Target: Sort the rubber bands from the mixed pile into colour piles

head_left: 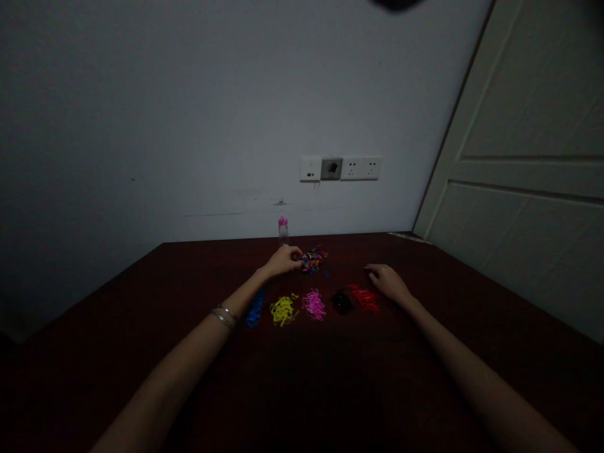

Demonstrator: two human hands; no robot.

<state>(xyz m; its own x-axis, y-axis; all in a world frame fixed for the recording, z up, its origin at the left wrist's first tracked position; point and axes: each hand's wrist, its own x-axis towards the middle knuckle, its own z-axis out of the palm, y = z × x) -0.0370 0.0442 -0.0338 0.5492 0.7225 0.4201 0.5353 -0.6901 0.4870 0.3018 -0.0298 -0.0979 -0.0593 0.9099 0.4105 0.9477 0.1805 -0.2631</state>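
Observation:
A mixed pile of small multicoloured rubber bands lies at the back of the dark red table. My left hand reaches to its left edge, thumb and forefinger pinched together; what is between the fingertips is too small to make out. Sorted by colour in a row nearer me are blue bands, partly behind my left forearm, then yellow bands, pink bands, black bands and red bands. My right hand rests on the tabletop just beyond the red bands, fingers loosely stretched leftward, holding nothing visible.
Behind my left hand stands a clear bottle with a pink top. The table meets a pale wall with a row of sockets. A white panelled door is on the right. The light is dim.

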